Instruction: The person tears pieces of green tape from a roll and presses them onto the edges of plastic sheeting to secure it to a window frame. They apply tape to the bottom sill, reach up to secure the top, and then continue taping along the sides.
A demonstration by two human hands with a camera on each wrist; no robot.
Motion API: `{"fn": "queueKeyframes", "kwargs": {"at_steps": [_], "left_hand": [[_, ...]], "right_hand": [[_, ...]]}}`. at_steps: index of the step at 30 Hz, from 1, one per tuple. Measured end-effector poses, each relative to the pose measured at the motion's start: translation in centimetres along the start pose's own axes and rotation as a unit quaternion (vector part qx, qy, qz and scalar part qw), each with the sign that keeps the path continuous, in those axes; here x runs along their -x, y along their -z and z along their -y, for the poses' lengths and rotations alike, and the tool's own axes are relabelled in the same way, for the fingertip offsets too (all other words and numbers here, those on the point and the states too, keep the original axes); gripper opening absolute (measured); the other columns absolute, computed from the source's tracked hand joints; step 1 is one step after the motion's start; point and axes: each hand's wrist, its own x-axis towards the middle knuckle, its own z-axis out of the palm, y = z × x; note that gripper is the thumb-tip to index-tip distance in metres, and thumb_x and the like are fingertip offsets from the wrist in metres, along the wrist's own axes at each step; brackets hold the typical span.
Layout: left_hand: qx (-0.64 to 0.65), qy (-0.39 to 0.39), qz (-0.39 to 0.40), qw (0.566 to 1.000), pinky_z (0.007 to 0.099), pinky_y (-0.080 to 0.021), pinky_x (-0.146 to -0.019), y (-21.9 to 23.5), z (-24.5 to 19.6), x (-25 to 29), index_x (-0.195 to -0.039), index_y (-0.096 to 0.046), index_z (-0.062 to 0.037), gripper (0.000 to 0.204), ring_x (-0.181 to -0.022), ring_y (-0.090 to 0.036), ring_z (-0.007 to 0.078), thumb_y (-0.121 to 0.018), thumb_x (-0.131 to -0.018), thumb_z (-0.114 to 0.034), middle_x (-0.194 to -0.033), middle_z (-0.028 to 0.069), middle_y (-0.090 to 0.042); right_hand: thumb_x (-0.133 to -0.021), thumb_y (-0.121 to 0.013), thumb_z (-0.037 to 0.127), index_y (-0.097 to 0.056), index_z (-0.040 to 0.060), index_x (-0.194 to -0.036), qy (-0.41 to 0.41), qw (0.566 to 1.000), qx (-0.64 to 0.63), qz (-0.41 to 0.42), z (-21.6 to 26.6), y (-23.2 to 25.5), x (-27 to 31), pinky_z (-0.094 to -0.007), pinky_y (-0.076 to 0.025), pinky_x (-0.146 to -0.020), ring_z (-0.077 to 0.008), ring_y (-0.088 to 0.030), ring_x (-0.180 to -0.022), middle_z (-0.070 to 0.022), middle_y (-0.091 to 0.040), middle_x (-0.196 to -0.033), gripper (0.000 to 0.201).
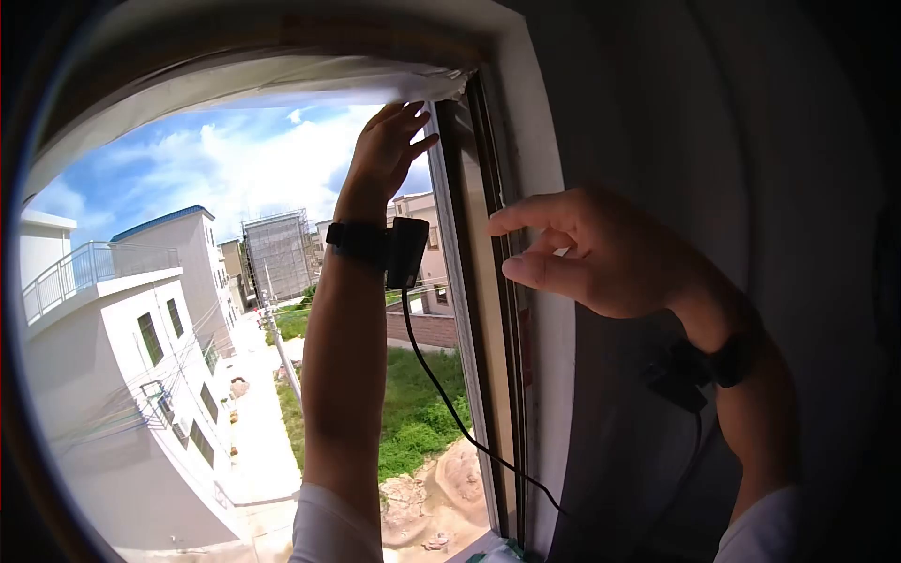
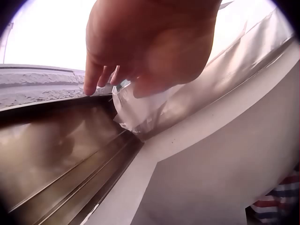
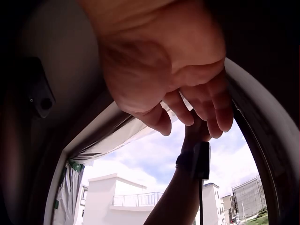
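Two hands at the window frame's upper right corner

The right hand (image 1: 601, 253) hovers nearest, fingers loosely extended, holding nothing, just beside the frame's vertical rail (image 1: 488, 310). Farther up, the left hand (image 1: 385, 155) pinches the crumpled end of the clear plastic film (image 2: 136, 110), whose long axis follows the frame's top edge, ending at that corner. No writing is readable.

white buildings (image 1: 141, 375), grass (image 1: 422, 413), cloudy sky (image 1: 235, 159)
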Motion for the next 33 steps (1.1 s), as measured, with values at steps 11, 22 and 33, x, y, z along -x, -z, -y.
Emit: {"fn": "queueKeyframes", "kwargs": {"at_steps": [11, 22, 33], "left_hand": [[-0.025, 0.031, 0.003, 0.999, 0.0493, -0.043, -0.104, -2.6, -0.1, -0.7, -0.102, -0.063, -0.0024, 0.016, -0.119, -0.055, 0.0276, -0.056, -0.098, -0.016, -0.127, 0.0092, -0.058], [-0.236, 0.055, -0.122, 0.963, 0.0471, -0.046, -0.104, -1.7, -1.6, 10.3, -0.136, -0.052, 0.0008, 0.045, -0.120, -0.057, 0.0253, -0.061, -0.094, -0.014, -0.131, 0.0141, -0.059], [-0.407, 0.383, -0.188, 0.808, 0.0347, -0.056, -0.084, -3.4, -11.9, 52.4, -0.119, -0.063, 0.0017, 0.027, -0.103, -0.068, 0.0233, -0.059, -0.096, -0.012, -0.113, 0.0153, -0.070]], "right_hand": [[-0.087, -0.073, 0.024, -0.065, -0.0046, -0.115, 0.010, 0.998, -0.008, 0.064, -1.8, 1.1, 12.8, -0.0353, -0.058, -0.074, -0.0268, -0.072, -0.087, -0.0206, -0.069, -0.112, 0.040], [-0.086, -0.076, 0.017, -0.068, 0.0023, -0.112, -0.125, 0.970, -0.205, 0.032, -10.1, -2.8, 24.7, -0.0293, -0.056, -0.072, -0.0142, -0.070, -0.083, -0.0090, -0.073, -0.097, 0.030], [-0.097, -0.062, 0.016, -0.067, 0.0004, -0.113, -0.246, 0.850, -0.430, 0.179, -17.0, -15.7, 31.7, -0.0263, -0.053, -0.079, -0.0128, -0.067, -0.087, -0.0074, -0.071, -0.105, 0.023]]}}
